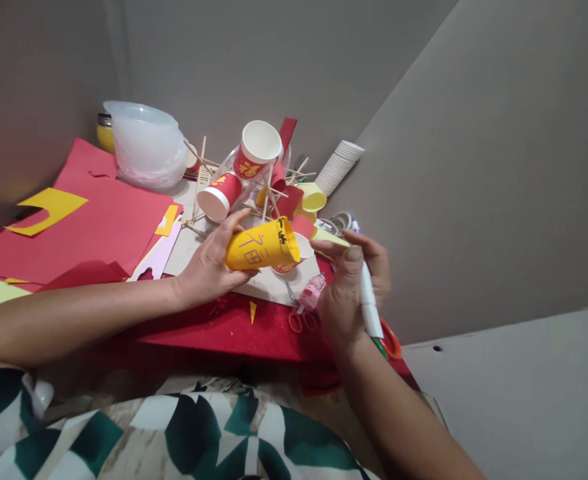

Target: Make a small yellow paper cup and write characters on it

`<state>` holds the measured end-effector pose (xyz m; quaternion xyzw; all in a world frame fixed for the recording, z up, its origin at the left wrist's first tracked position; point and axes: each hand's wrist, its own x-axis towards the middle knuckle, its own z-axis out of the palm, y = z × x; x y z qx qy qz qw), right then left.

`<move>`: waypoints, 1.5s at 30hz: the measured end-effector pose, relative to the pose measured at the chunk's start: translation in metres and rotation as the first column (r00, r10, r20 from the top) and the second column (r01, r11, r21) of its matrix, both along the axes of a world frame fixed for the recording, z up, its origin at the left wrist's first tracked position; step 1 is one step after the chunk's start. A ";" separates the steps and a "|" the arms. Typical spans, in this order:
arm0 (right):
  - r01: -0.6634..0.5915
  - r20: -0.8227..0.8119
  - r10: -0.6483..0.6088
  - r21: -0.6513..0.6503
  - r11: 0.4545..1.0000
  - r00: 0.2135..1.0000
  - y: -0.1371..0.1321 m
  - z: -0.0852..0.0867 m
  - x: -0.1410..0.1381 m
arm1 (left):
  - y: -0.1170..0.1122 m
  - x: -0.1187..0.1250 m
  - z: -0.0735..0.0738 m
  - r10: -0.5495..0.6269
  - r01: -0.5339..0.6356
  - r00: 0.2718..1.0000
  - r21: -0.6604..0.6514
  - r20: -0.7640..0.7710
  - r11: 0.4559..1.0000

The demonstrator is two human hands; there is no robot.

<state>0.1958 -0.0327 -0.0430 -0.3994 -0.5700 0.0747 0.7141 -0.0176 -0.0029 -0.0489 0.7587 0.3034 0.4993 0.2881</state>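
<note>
My left hand [213, 259] is wrapped round a yellow paper tube [264, 247], which lies tilted in the air over the table. Purple character strokes run along the tube's side, and black marks show near its right end. In my right hand [349, 280] is a white marker pen [369, 300], its back end sticking out below the thumb. The pen's tip is hard to make out behind the fingers. Beneath the tube stands a red and white paper cup [301, 250], partly covered. Pink scissors [301, 322] and a pink bottle [313, 292] lie between my hands.
Red paper sheets [109, 220] and a cut yellow piece [54, 207] cover the left side. Behind are plastic bowls [147, 143], festive paper cups [260, 143], several wooden sticks and a stack of white cups [340, 167]. Grey walls close in the table's back and right.
</note>
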 end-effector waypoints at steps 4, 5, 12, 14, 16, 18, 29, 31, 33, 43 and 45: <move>-0.126 0.096 0.121 0.048 0.991 0.988 -0.004 0.000 -0.011 | 0.006 -0.001 -0.007 0.039 -0.032 0.997 0.089 -0.072 0.995; -0.148 0.122 0.143 0.036 0.988 0.982 -0.005 0.002 -0.014 | 0.008 -0.002 -0.009 0.053 -0.043 0.995 0.118 -0.085 0.992; -0.172 0.052 0.182 -0.168 0.971 0.982 -0.003 0.006 -0.015 | 0.014 0.000 -0.017 0.021 0.006 0.995 0.268 -0.099 0.963; -0.208 0.033 0.217 -0.182 0.961 0.975 0.002 0.009 -0.006 | 0.013 0.000 -0.013 -0.100 0.115 0.990 0.166 -0.097 0.979; -0.260 0.020 0.268 -0.177 0.949 0.963 0.007 0.013 0.005 | 0.011 0.000 -0.006 -0.215 0.213 0.976 -0.066 -0.019 0.975; -0.319 0.005 0.324 -0.154 0.935 0.946 0.009 0.018 0.015 | 0.010 0.002 0.001 -0.254 0.297 0.954 -0.385 0.158 0.874; -0.610 0.076 0.636 -0.217 0.763 0.768 0.008 0.016 0.017 | 0.004 0.014 0.005 -0.341 0.754 0.604 -0.655 0.720 -0.047; -0.606 0.084 0.639 -0.243 0.758 0.765 0.008 0.014 0.016 | 0.003 0.012 0.004 -0.332 0.764 0.589 -0.642 0.737 -0.071; -0.585 0.102 0.628 -0.274 0.763 0.771 0.008 0.014 0.017 | 0.004 0.010 0.004 -0.311 0.764 0.603 -0.644 0.734 -0.037; -0.401 -0.109 0.389 -0.135 0.906 0.915 0.014 0.033 0.056 | 0.017 0.012 0.010 -0.045 0.678 0.731 -0.717 0.681 0.160; -0.342 -0.139 0.329 -0.084 0.936 0.934 0.014 0.037 0.060 | 0.018 0.013 0.009 -0.033 0.672 0.734 -0.718 0.679 0.179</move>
